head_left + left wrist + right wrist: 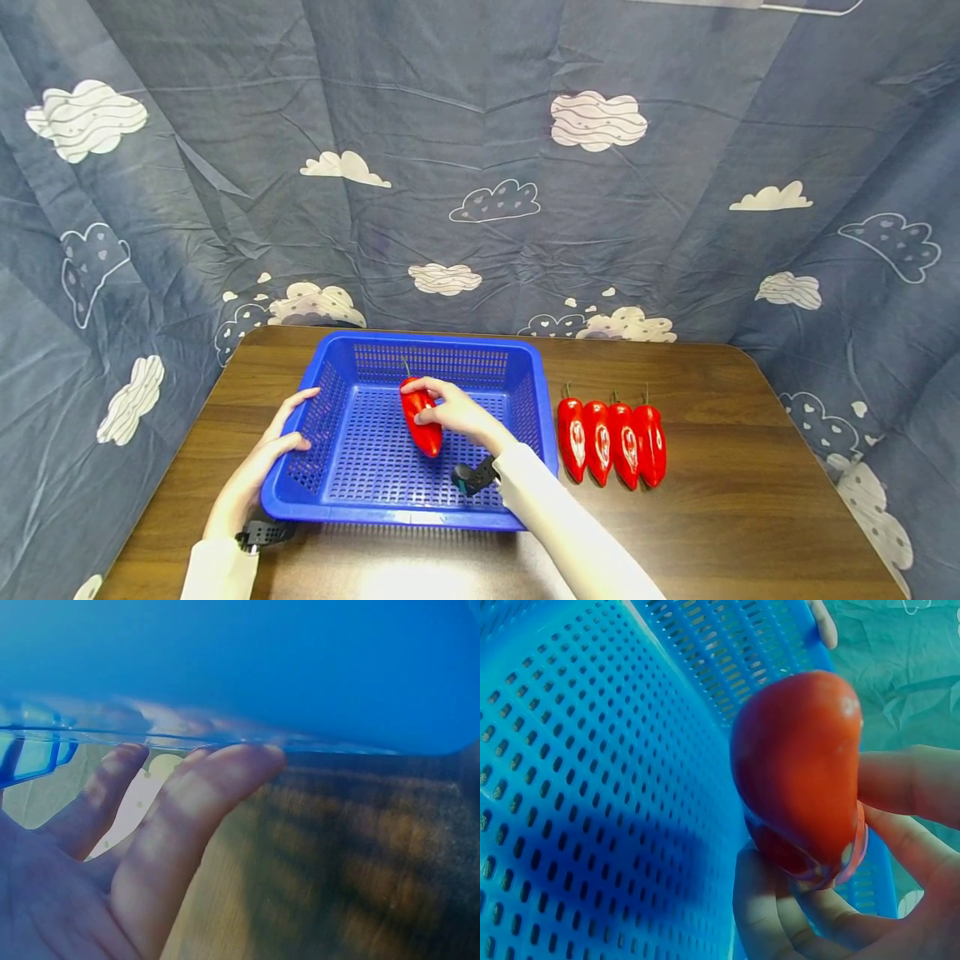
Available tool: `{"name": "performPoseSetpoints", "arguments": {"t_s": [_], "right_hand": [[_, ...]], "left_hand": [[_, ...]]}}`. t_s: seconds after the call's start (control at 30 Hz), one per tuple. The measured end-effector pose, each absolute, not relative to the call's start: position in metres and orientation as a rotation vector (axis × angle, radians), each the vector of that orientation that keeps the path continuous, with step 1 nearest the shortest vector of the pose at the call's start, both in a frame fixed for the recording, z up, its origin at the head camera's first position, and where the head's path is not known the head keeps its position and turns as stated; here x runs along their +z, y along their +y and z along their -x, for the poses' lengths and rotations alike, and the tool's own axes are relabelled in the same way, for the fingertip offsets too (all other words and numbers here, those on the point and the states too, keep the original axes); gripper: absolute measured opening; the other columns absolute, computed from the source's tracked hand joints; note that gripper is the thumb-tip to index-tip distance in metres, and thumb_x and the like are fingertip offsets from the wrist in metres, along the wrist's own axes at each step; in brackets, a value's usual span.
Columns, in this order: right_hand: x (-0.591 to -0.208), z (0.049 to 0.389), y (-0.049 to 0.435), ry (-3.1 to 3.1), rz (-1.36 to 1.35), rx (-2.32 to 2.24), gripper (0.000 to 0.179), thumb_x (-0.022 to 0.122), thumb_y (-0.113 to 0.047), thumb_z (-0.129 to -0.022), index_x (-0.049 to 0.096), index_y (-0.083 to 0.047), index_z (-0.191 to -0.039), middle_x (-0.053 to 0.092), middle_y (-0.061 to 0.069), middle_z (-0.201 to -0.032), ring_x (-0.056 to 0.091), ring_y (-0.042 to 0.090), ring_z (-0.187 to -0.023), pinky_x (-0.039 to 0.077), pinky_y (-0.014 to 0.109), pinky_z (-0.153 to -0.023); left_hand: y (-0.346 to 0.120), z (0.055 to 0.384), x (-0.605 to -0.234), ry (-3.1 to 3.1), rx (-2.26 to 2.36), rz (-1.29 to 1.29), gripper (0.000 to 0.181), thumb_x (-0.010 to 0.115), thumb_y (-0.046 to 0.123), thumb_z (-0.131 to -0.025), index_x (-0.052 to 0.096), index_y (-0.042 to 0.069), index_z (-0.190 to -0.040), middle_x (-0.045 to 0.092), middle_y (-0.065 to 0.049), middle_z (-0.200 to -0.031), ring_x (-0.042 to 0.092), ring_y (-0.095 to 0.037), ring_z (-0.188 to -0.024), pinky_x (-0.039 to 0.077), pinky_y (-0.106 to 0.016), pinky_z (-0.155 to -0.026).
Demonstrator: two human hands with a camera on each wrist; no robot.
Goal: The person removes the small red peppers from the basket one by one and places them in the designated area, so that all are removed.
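My right hand (453, 410) grips a glossy red chili pepper (417, 412) by its sides, thumb and fingers around it. The pepper is inside the blue plastic basket (408, 517), its green stem pointing to the far side. In the right wrist view the pepper (799, 772) appears held above the perforated floor, where a shadow falls. At the basket's left side my left hand (266, 450) holds the rim, thumb and a finger reaching over it. From the left wrist, the left hand (142, 862) shows against the blue rim, its fingertips partly hidden.
Several more red peppers (612, 442) lie side by side on the wooden table (735, 500), just right of the basket, stems pointing away. A dark blue curtain (495, 250) with white cloud prints hangs behind and beside the table.
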State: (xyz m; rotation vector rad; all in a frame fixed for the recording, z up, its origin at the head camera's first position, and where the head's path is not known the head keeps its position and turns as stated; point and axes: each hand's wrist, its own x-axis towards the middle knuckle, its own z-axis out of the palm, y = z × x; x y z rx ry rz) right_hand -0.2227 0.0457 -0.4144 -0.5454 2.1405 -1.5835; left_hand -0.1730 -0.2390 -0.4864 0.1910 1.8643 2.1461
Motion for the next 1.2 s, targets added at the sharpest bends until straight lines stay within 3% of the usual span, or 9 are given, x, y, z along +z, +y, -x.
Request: {"name": "performPoseSetpoints", "arguments": {"t_s": [0.3,0.7,1.2], "right_hand": [[-0.409,0.222,0.058,2.148,0.543,-1.595,0.045,0.054,0.006,-0.075,0.05,0.005,-0.119,0.048,0.028,-0.112,0.043,0.039,-0.104,0.045,0.03,-0.07],[-0.43,0.236,0.086,2.121,0.487,-1.689,0.045,0.057,0.001,-0.077,0.052,-0.004,-0.121,0.049,0.02,-0.107,0.05,0.024,-0.09,0.048,0.033,-0.067],[-0.428,0.234,0.124,2.142,0.444,-1.752,0.044,0.057,-0.002,-0.08,0.051,-0.008,-0.123,0.046,0.021,-0.106,0.054,0.024,-0.087,0.05,0.036,-0.068]], "left_hand": [[-0.24,0.173,-0.488,1.903,2.134,-0.191,0.071,0.035,-0.004,-0.079,0.016,0.024,-0.141,0.019,-0.023,-0.13,0.041,-0.035,-0.102,0.042,-0.049,-0.074],[-0.239,0.172,-0.486,1.888,2.132,-0.193,0.071,0.035,-0.003,-0.079,0.014,0.025,-0.141,0.018,-0.021,-0.131,0.04,-0.034,-0.103,0.042,-0.05,-0.074],[-0.239,0.175,-0.488,1.889,2.139,-0.203,0.072,0.035,-0.004,-0.078,0.015,0.025,-0.141,0.018,-0.024,-0.131,0.041,-0.036,-0.103,0.043,-0.05,-0.074]]}}
